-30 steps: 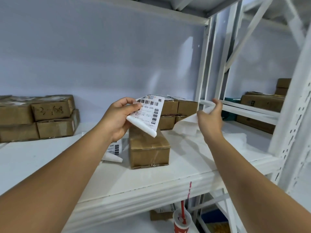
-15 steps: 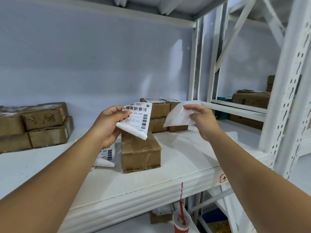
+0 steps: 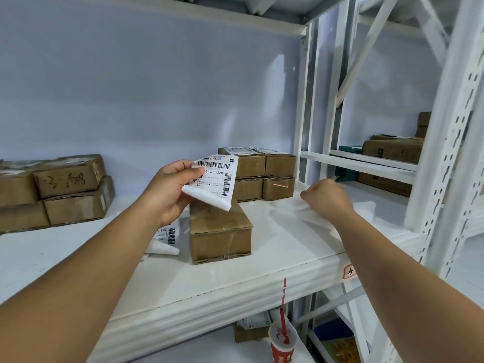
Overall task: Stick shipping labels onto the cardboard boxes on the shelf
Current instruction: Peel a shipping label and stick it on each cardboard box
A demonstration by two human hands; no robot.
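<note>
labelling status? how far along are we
Done: the top boxes of the back stack carry labels. In hand: the left hand pinches a label over the bare front box; the right hand curls on backing paper on the shelf. Left: stick that one, then the spare label lying beside the box.

A red paper cup (image 3: 281, 347) stands at the bottom of the view, with a red straw (image 3: 284, 323) rising from it. Just right of it lie something blue (image 3: 332, 334) and something yellow (image 3: 340, 349), too blurred to name. A pale lilac wall (image 3: 157, 87) fills the back. At right, a white perforated upright (image 3: 450, 127) and a diagonal brace (image 3: 372, 48) frame a teal item (image 3: 348, 149).
</note>
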